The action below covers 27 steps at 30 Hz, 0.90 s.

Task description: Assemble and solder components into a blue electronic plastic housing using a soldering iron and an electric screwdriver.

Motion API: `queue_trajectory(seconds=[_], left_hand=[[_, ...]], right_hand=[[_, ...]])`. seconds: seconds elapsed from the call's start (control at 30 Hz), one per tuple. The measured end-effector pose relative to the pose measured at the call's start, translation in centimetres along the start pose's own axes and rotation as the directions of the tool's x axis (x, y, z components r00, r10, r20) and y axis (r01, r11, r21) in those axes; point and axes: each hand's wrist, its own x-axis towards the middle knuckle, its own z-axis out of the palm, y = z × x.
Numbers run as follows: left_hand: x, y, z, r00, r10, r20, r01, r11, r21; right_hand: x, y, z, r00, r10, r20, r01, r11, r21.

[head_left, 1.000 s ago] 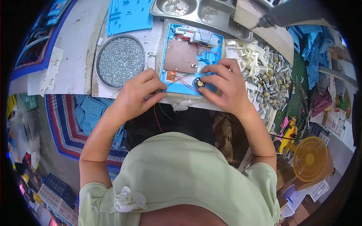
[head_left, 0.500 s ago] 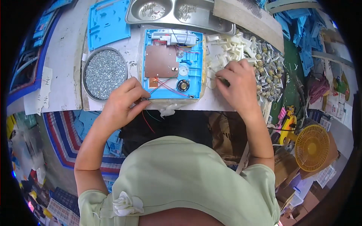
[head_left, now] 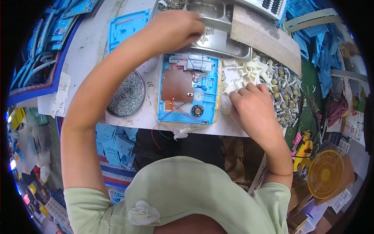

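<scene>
My left hand point(head_left: 178, 30) is over the metal tray point(head_left: 242, 50), beside small metal springs point(head_left: 206, 34). Its fingers bend downward, blurred, and their tips are hidden. Below it lies a blue plastic housing point(head_left: 210, 107) with a brown circuit board point(head_left: 177, 85), a round speaker point(head_left: 197, 110), a grey-white motor-like unit point(head_left: 194, 62) and thin coloured wires. Red and green wire ends hang over the table's front edge. To the right of the housing, my right hand point(head_left: 255, 107) rests by a pile of white plastic parts point(head_left: 243, 72), fingers curled closed; what they hold is hidden.
A round dish of small silver screws point(head_left: 126, 95) stands left of the housing, partly behind my left forearm. Another blue panel point(head_left: 126, 25) lies beyond it. Small grey metal-and-yellow parts point(head_left: 286, 89) heap at the right. A board point(head_left: 265, 35) overlaps the tray. A yellow fan point(head_left: 326, 173) stands lower right.
My left hand has left the housing's lower left corner and reached up and away to the metal tray. My right hand stays beside the white parts. The whole view has shifted slightly.
</scene>
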Motion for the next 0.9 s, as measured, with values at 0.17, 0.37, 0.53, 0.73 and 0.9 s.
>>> queue_trajectory(seconds=[0.17, 0.37, 0.53, 0.73, 0.9], left_hand=[[5.1, -3.1, 5.0, 0.908, 0.238, 0.346, -0.281, 0.956, 0.079], [6.6, -2.3, 7.3, 0.941, 0.196, 0.277, -0.22, 0.974, 0.057], [6.1, -2.2, 7.1, 0.999, 0.048, 0.013, -0.041, 0.943, -0.331], [4.9, 0.9, 6.0, 0.963, -0.255, 0.086, 0.254, 0.754, -0.606], [4.3, 1.5, 5.7, 0.972, -0.225, 0.073, 0.23, 0.823, -0.52]], right_hand=[[-2.2, 1.1, -1.5, 0.989, 0.104, -0.109, -0.081, 0.978, 0.193], [-3.2, 1.4, -0.4, 0.934, 0.286, -0.213, -0.11, 0.798, 0.592], [-2.5, 2.9, -0.1, 0.882, 0.391, -0.262, -0.091, 0.688, 0.72], [1.3, 5.4, 1.0, 0.841, 0.48, -0.248, -0.079, 0.564, 0.822], [7.3, 7.7, 1.9, 0.88, 0.443, -0.17, -0.153, 0.604, 0.782]])
